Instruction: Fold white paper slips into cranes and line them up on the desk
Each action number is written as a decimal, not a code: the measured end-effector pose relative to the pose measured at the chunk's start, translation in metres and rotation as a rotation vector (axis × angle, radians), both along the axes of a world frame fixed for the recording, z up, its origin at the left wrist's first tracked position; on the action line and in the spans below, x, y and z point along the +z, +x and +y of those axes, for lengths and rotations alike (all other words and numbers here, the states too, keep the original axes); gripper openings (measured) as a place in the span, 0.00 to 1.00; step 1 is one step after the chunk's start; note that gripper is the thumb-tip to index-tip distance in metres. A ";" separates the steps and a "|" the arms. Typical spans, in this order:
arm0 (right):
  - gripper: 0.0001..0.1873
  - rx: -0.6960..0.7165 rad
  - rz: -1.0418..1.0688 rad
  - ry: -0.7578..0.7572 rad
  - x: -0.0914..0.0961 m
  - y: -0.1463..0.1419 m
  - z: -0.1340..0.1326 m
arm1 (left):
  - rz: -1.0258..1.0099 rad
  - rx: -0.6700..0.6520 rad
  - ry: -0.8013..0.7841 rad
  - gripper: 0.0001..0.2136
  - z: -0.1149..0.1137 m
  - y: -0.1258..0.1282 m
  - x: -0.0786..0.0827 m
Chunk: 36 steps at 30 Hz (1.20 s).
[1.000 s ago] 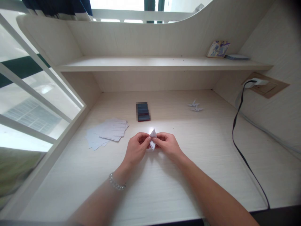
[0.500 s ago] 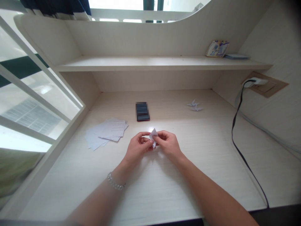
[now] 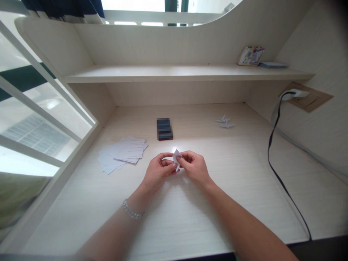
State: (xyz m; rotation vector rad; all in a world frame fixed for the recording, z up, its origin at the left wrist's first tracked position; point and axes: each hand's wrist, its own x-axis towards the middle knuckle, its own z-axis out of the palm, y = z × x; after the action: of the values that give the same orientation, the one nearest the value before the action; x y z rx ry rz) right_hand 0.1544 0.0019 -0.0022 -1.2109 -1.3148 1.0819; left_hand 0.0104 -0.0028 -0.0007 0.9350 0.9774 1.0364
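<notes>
Folded paper (image 3: 176, 153) at frame centre, looks part-done; two finished-looking paper figures (image 3: 226, 125) upper right. Loose sheets (image 3: 130, 149) centre left, lying flat. Grip: left hand (image 3: 160, 170) and right hand (image 3: 195, 166) both pinched on the folded paper. Room: tabletop (image 3: 241, 174) runs right to black cord (image 3: 269, 154); front edge (image 3: 326, 238) bottom right.

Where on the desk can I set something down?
Bare desk lies between the right hand and black cord, and farther back between the dark block and small paper shapes. It is crowded around the folded paper in both hands; loose sheets lie beyond the left hand.
</notes>
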 end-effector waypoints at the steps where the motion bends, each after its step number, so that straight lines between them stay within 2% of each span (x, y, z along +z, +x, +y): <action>1: 0.10 0.001 0.001 -0.001 0.000 0.000 0.000 | 0.003 -0.003 0.004 0.18 0.000 0.000 0.000; 11: 0.11 -0.039 0.049 0.021 -0.003 -0.002 -0.001 | -0.036 0.001 -0.034 0.18 -0.002 0.002 0.002; 15: 0.12 -0.063 0.030 0.031 -0.005 -0.002 -0.001 | -0.049 0.018 -0.034 0.19 -0.003 0.003 0.003; 20: 0.12 -0.092 0.002 0.046 -0.004 -0.001 0.000 | -0.059 -0.033 -0.117 0.18 -0.003 0.003 0.004; 27: 0.11 -0.114 -0.006 0.063 -0.002 -0.001 0.000 | -0.077 -0.022 -0.125 0.18 -0.006 0.005 0.007; 33: 0.10 -0.134 -0.007 0.076 -0.001 0.001 0.002 | -0.105 -0.090 -0.167 0.19 -0.006 0.004 0.005; 36: 0.10 -0.155 -0.001 0.076 0.000 0.002 0.002 | -0.060 -0.131 -0.197 0.14 -0.006 0.003 0.004</action>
State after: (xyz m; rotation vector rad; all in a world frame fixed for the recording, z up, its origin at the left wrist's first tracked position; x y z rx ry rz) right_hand 0.1559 0.0044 -0.0027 -1.2351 -1.2310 0.9131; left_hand 0.0139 -0.0088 0.0030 0.7899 0.9372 0.8376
